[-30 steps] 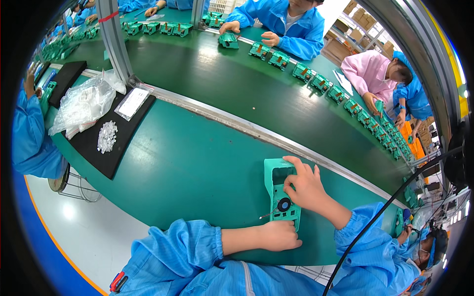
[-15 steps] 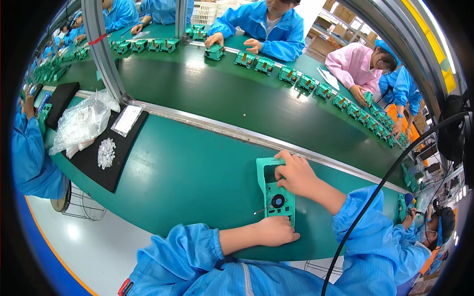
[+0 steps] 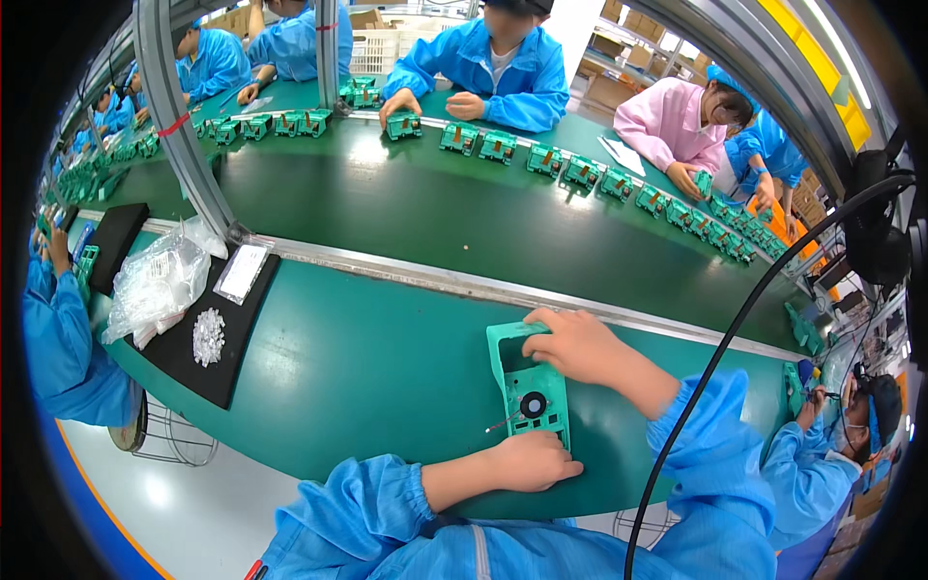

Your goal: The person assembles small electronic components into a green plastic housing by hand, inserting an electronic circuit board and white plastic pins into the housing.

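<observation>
A green plastic housing (image 3: 554, 389) lies between my hands on the table near its front edge. It has a large rectangular opening at its far end. Set in its nearer half is a round black speaker (image 3: 533, 404), with a thin wire (image 3: 500, 423) trailing left. My right hand (image 3: 583, 348) grips the far right edge of the housing, thumb and fingers bent over the frame beside the opening. Closed around the near end is my left hand (image 3: 535, 462), whose fingertips are partly hidden.
Beyond a metal rail (image 3: 416, 278) runs a dark green conveyor (image 3: 387, 208) with green assemblies (image 3: 498, 146) along its far side. At left, a black mat (image 3: 232, 333) carries small clear pieces (image 3: 208, 336) and a plastic bag (image 3: 159, 285). A black cable (image 3: 710, 372) hangs at right. Co-workers sit around.
The view has shifted slightly. The housing's far end now looks raised and tilted, with both hands still on it. Across the conveyor, a co-worker's hand has moved on a green assembly.
</observation>
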Tool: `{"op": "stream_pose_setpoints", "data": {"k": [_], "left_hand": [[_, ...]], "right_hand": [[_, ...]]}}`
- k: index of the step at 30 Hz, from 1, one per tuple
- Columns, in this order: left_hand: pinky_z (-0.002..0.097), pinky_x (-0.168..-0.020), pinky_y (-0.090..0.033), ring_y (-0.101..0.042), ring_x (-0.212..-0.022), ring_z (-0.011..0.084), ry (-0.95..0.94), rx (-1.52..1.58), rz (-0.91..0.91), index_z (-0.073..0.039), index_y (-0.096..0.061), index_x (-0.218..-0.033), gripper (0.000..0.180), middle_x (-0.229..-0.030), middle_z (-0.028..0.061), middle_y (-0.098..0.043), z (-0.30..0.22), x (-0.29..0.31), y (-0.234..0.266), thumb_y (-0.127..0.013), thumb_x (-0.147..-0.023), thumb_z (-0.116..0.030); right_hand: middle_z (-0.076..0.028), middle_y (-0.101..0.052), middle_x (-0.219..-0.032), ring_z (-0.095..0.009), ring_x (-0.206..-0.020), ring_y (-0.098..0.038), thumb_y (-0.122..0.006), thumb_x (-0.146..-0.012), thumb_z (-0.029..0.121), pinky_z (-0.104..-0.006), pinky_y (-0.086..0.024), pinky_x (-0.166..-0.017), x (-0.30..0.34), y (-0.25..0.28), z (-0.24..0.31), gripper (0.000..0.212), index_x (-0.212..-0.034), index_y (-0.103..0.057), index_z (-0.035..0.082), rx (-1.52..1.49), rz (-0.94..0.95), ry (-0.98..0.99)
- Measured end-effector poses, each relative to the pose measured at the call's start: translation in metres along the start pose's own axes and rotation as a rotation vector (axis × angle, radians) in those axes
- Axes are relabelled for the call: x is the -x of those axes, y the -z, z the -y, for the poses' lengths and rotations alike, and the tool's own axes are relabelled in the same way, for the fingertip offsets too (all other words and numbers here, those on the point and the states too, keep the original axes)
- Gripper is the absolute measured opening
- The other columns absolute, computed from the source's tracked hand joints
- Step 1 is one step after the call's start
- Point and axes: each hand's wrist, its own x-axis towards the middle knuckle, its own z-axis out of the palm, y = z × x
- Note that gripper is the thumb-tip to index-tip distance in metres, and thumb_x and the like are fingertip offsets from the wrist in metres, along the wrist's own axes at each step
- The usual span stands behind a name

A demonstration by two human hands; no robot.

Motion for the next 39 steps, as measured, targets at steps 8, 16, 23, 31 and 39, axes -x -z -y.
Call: {"op": "stream_pose_setpoints", "data": {"k": [8,16,23,31,39], "left_hand": [[0.0307,-0.057,-0.041,-0.05,-0.058,0.0214,0.113,0.198,-0.486,-0.008,-0.055,-0.091,0.02,-0.065,0.0059,-0.052,0.013,0.01,0.024,-0.05,-0.072,-0.007],[0.0336,-0.089,-0.036,-0.05,-0.096,0.0224,0.547,1.887,-1.131,0.003,-0.038,-0.114,0.04,-0.109,0.0169,-0.049,0.052,0.029,0.057,-0.025,-0.085,-0.02],[0.0376,-0.098,-0.026,-0.038,-0.113,0.0253,0.444,2.1,-1.087,0.002,-0.026,-0.124,0.047,-0.128,0.0172,-0.031,0.053,0.03,0.057,-0.021,-0.083,-0.021],[0.0362,-0.099,-0.024,-0.037,-0.114,0.0241,0.361,2.053,-0.967,0.0,-0.024,-0.126,0.051,-0.13,0.0147,-0.028,0.047,0.022,0.053,-0.026,-0.079,-0.019],[0.0303,-0.096,-0.025,-0.035,-0.114,0.0186,0.363,1.658,-1.03,-0.004,-0.022,-0.128,0.059,-0.132,0.0119,-0.026,0.06,0.038,0.048,-0.036,-0.078,-0.031]], "right_hand": [[0.001,-0.044,-0.112,-0.025,-0.094,-0.043,-0.058,-0.058,0.005,-0.037,-0.038,-0.076,0.057,-0.012,-0.003,0.023,-0.076,-0.058,0.017,0.192,-0.295,-0.054],[-0.008,-0.05,-0.073,-0.028,-0.069,-0.045,-0.062,-0.054,0.004,-0.0374,-0.034,-0.059,0.221,-0.039,-0.013,0.02,-0.072,-0.053,0.007,0.221,-0.426,-0.748],[-0.008,-0.052,-0.087,-0.031,-0.081,-0.046,-0.063,-0.059,0.006,-0.0415,-0.039,-0.065,0.338,-0.06,-0.076,0.026,-0.084,-0.055,0.005,0.496,-0.373,-1.359],[-0.011,-0.05,-0.097,-0.028,-0.094,-0.046,-0.064,-0.064,0.012,-0.0386,-0.041,-0.073,0.192,-0.033,-0.075,0.034,-0.096,-0.054,0.008,0.423,-0.688,-1.091],[-0.005,-0.049,-0.073,-0.023,-0.067,-0.047,-0.063,-0.063,0.011,-0.0327,-0.039,-0.057,-0.029,-0.049,0.053,0.012,-0.07,-0.053,0.008,-0.449,-0.707,-0.346]]}}
